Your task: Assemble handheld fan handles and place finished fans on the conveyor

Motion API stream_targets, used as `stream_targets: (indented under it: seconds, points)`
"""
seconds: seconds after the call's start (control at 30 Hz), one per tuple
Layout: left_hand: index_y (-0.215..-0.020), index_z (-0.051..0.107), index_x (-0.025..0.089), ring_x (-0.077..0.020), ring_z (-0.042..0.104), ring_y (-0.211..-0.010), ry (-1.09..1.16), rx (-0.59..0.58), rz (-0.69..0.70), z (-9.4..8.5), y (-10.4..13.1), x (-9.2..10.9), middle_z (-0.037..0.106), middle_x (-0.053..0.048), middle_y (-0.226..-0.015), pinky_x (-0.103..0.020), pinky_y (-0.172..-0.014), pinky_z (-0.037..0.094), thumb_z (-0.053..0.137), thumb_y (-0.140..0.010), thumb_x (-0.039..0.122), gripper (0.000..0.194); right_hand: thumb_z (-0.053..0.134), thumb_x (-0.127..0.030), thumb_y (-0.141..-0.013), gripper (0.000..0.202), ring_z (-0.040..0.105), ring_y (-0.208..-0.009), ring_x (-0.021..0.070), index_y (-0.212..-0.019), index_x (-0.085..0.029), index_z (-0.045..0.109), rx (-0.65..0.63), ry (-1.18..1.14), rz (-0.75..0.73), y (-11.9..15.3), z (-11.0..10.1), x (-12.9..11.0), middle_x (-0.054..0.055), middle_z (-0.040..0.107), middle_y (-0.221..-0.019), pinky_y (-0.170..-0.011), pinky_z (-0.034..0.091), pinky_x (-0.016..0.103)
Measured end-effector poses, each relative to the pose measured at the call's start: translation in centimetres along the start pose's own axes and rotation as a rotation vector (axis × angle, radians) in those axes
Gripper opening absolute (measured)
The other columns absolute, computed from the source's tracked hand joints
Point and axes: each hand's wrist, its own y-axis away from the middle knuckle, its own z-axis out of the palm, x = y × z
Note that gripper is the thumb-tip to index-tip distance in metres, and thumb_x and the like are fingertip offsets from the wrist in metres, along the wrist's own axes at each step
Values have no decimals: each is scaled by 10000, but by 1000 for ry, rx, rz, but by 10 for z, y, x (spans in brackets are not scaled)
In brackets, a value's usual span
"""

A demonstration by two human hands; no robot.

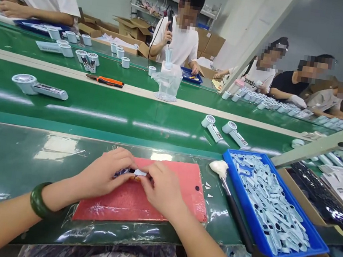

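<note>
Broadly, I record the table [9,165] first: a green surface carrying a red mat [161,203], on which both my hands work. The left hand [104,174] and right hand [163,189] meet at mat centre, each grip closed on one small white part [138,172]. Its long axis runs left to right between the fingertips; neither hand is nearer. Well to the right, a blue tray [244,198] is heaped with pale blue-white parts [272,206]. A white-tipped brush [220,168] lies just beside the tray's left wall.
</note>
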Motion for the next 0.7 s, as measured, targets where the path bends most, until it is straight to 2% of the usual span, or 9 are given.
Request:
stream_targets:
  seconds: [0.13, 0.17, 0.23, 0.3, 0.4, 0.47, 0.57, 0.7]
  points:
    - [-952, 676, 222, -200, 616, -922, -20, -1, -62, 2, -1, 2, 686, -46, -977, -334, -803, 516, 468, -1031, 346, 255, 677, -40, -967, 169, 626, -992, 200, -967, -200, 731, 82, -334, 108, 0, 8, 9, 25, 659, -1001, -881, 508, 334]
    - [-948, 679, 223, -199, 622, -916, -30, -2, -58, 2, 0, 2, 689, -45, -973, -333, -798, 521, 464, -1033, 357, 267, 682, -27, -960, 185, 633, -1023, 191, -997, -203, 729, 82, -430, 149, 0, 9, 12, 25, 668, -1057, -916, 515, 331]
    - [-947, 684, 225, -204, 642, -940, -58, -8, -33, 1, 3, 4, 698, -49, -994, -333, -799, 534, 455, -1038, 367, 285, 715, -49, -953, 283, 640, -1078, 192, -1181, -215, 702, 22, -531, 193, 2, 10, 15, 37, 666, -1191, -974, 523, 347]
    - [-938, 685, 223, -217, 663, -997, -107, -5, 2, 1, 10, 9, 708, -56, -1044, -341, -814, 549, 456, -1040, 369, 291, 755, -107, -951, 428, 626, -1132, 225, -1346, -223, 638, -74, -466, 165, 7, 7, 16, 61, 645, -1276, -1020, 510, 410]
    - [-1052, 683, 218, -257, 675, -1081, -233, 29, 58, 8, 23, 19, 720, -66, -1133, -403, -886, 562, 483, -1034, 371, 252, 748, -106, -950, 461, 579, -1192, 263, -1382, -202, 621, -177, -301, 45, 18, 3, 10, 72, 646, -1278, -1079, 448, 484]
    - [-1148, 657, 198, -281, 672, -1104, -328, 72, 91, 15, 30, 25, 723, -74, -1157, -457, -935, 551, 477, -1035, 333, 251, 708, -67, -955, 465, 564, -1187, 263, -1392, -190, 605, -174, -241, -3, 25, 5, 5, 69, 641, -1282, -1082, 428, 489]
    - [-1130, 643, 168, -283, 671, -1077, -408, 127, 98, 23, 34, 32, 728, -84, -1132, -472, -935, 539, 444, -1035, 245, 233, 651, -66, -982, 426, 545, -1167, 283, -1390, -170, 591, -135, -137, -2, 29, 12, 2, 83, 626, -1302, -1038, 431, 501]
    - [-1136, 654, 164, -282, 656, -1113, -390, 70, 90, 21, 32, 32, 725, -87, -1148, -462, -965, 530, 477, -1023, 252, 227, 660, -99, -993, 432, 532, -1175, 284, -1408, -168, 564, -172, -97, -36, 26, 14, 5, 84, 618, -1314, -1034, 430, 490]
